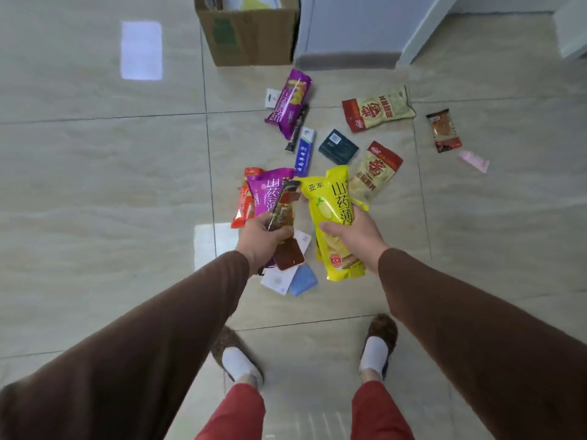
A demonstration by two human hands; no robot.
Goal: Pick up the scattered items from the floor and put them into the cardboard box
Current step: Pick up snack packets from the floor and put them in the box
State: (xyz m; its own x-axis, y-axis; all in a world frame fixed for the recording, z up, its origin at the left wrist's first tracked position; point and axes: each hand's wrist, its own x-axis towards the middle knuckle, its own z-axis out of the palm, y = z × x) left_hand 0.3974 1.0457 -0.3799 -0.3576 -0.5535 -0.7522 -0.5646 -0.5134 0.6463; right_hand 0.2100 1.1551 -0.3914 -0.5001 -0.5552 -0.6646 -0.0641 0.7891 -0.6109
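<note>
Head view, yellow bag (336, 217) reads 亚军, 山药薄

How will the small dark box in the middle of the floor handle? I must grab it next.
The dark box looks stiff, with sharp edges, so it should keep its shape. It lies flat on glossy tile, so it may slide rather than tip. Probably light, given its size beside the snack bags.

Floor (95, 185): polished tile, glossy, reflective. Cardboard box (251, 36): matt brown corrugated card. Yellow snack bag (336, 217), purple snack bag (290, 103): shiny plastic film. Sleeves (143, 344): matt brown cloth.
</note>
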